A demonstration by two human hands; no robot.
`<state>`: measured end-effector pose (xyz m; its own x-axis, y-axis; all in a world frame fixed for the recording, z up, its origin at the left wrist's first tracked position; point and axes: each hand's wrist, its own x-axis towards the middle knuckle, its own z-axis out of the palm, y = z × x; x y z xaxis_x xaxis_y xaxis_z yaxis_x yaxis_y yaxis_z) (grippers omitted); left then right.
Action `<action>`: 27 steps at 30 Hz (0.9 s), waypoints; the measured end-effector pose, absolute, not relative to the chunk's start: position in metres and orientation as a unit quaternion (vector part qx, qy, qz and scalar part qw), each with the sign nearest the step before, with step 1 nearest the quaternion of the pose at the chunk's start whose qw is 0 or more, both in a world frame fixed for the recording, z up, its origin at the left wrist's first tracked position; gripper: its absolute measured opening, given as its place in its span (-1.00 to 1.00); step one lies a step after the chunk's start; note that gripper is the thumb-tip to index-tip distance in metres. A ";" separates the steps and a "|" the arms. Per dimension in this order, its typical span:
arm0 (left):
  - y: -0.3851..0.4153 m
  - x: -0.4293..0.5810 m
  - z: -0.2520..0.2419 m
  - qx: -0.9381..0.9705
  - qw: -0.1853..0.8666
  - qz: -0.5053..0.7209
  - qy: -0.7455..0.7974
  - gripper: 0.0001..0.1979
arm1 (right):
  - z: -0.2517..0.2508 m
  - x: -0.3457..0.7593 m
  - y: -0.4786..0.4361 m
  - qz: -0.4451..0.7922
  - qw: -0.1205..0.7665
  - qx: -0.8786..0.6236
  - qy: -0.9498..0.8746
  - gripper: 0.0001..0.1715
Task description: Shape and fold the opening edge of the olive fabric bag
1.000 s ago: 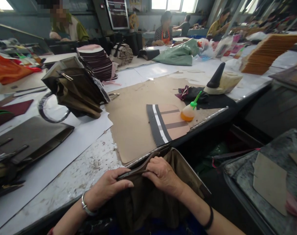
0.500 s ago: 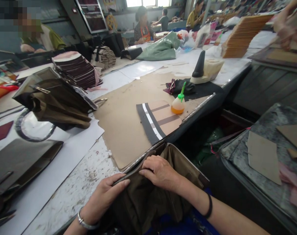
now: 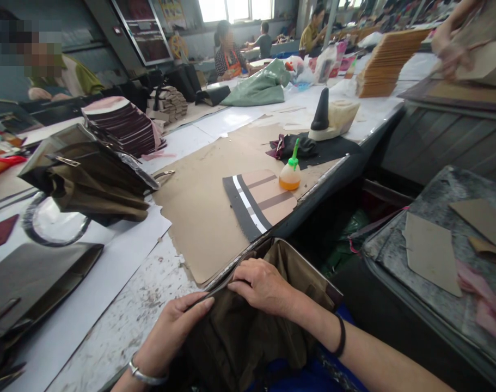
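A brown-lined bag (image 3: pixel 251 332) lies mouth-up in front of me, against the table's near edge. My left hand (image 3: pixel 176 321) pinches its left rim between thumb and fingers. Farther along that same rim, my right hand (image 3: pixel 262 283) is closed on the edge and the lining, fingers bent over it. The bag's right rim (image 3: pixel 308 261) stands free of both hands. Just beyond the bag, a curved panel with a dark band and white strip (image 3: pixel 248 204) rests on brown card. A squeeze bottle (image 3: pixel 289 177) with orange liquid and a green nozzle stands at its far end.
On the left are another brown-lined bag (image 3: pixel 96 179) and a grey bag (image 3: pixel 43 272). A stack of dark pieces (image 3: pixel 123 128) sits behind. A black cone on a pale base (image 3: pixel 322 111) stands farther back. Card pieces (image 3: pixel 431 253) lie on a padded surface at right. A co-worker's hands (image 3: pixel 452 60) handle card.
My view has shifted slightly. Both hands keep their hold on the bag's rim with hardly any movement. The co-worker at right now has a pale card piece lifted.
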<state>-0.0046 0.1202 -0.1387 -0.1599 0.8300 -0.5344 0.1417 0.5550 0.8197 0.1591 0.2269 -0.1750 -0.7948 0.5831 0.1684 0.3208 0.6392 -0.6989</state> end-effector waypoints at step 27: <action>0.119 -0.006 -0.144 0.377 0.482 0.302 0.731 -0.61 | -0.175 0.161 0.235 0.256 0.196 -0.291 -0.901 -0.83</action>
<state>-0.0060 0.1195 -0.1435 -0.2518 0.8421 -0.4768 0.2592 0.5334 0.8052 0.1608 0.2350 -0.1749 -0.7543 0.6239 0.2043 0.4234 0.7002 -0.5749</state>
